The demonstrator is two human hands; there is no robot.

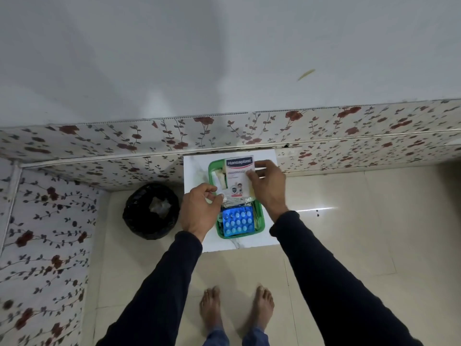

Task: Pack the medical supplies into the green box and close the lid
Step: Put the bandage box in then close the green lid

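Observation:
A green box [258, 216] stands open on a small white table [194, 168]. Inside its near end lies a blue blister pack of pills [238, 221]. Over the far half of the box a white plaster packet [238, 177] with a dark blue label is held flat. My right hand [268, 186] grips its right edge. My left hand [200, 211] pinches its near left corner, where clear wrapped items [233, 202] lie beneath. Pale items [219, 176] show in the box's far left corner. No lid is visible.
A black-lined waste bin [151, 211] stands on the floor just left of the table. A floral-patterned wall [99, 143] runs behind the table and along the left side. My bare feet [237, 310] stand on the cream tiled floor.

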